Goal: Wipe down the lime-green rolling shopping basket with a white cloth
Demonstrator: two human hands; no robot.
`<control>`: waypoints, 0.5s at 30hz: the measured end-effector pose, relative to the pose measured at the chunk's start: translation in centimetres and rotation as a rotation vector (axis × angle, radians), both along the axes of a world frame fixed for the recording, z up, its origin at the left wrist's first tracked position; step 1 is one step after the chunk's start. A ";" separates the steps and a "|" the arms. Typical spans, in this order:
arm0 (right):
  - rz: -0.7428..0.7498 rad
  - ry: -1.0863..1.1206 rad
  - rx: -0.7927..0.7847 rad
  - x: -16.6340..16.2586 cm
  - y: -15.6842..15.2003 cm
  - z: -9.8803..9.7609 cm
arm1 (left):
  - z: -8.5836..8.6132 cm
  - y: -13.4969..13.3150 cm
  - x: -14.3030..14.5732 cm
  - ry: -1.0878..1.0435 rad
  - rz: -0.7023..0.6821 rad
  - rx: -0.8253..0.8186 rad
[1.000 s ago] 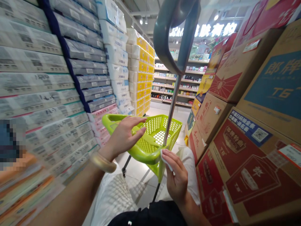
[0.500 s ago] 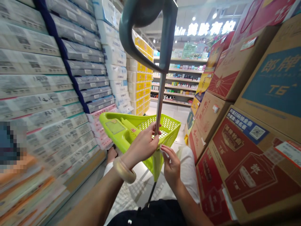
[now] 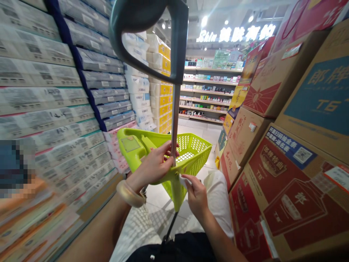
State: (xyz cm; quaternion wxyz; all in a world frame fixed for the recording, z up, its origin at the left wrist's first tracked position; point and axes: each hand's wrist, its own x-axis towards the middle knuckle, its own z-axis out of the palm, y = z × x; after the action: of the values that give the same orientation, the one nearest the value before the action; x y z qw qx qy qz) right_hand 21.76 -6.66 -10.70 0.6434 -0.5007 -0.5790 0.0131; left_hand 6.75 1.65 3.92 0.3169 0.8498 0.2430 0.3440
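A lime-green shopping basket with latticed sides stands in front of me. From its near corner rises a metal pole, topped by a dark grey looped handle. My left hand, with a pale bangle on its wrist, is closed around the lower pole just above the basket's rim. My right hand pinches a small white cloth or tissue. This white piece lies against or very close to the green corner post below the rim; exact contact is hard to see.
Stacked cartons wall the right side. Packaged paper goods are piled along the left, with yellow-and-white packs farther on. Shelves of small products stand at the back, beyond a pale tiled floor.
The pole and looped handle have shifted left in view and stand more upright. Both hands stay at the basket's near corner, the left on the pole, the right holding the white piece.
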 end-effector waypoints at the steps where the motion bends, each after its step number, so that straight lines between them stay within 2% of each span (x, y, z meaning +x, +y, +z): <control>1: -0.020 0.016 0.024 0.2 -0.1 0.4 | 0.0 0.1 -0.2 0.008 0.002 0.003; 4: -0.088 0.051 0.122 0.4 -0.2 2.3 | 0.1 0.1 -0.6 0.017 0.009 0.021; 8: -0.069 -0.084 0.151 -0.1 0.9 4.3 | 0.1 -0.1 -0.8 0.013 0.011 0.036; 12: 0.020 -0.226 0.113 -0.7 2.3 4.2 | 0.1 -0.4 -1.2 0.015 -0.013 0.054; 15: 0.022 -0.249 0.093 -0.6 2.8 3.8 | 0.1 -0.4 -1.6 0.010 -0.034 0.067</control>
State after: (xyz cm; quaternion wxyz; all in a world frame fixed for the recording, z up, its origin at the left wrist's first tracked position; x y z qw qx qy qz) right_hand 21.14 -3.91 -6.95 0.5889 -0.4616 -0.6598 -0.0687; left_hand 5.18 1.22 4.05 0.2927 0.8656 0.2185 0.3425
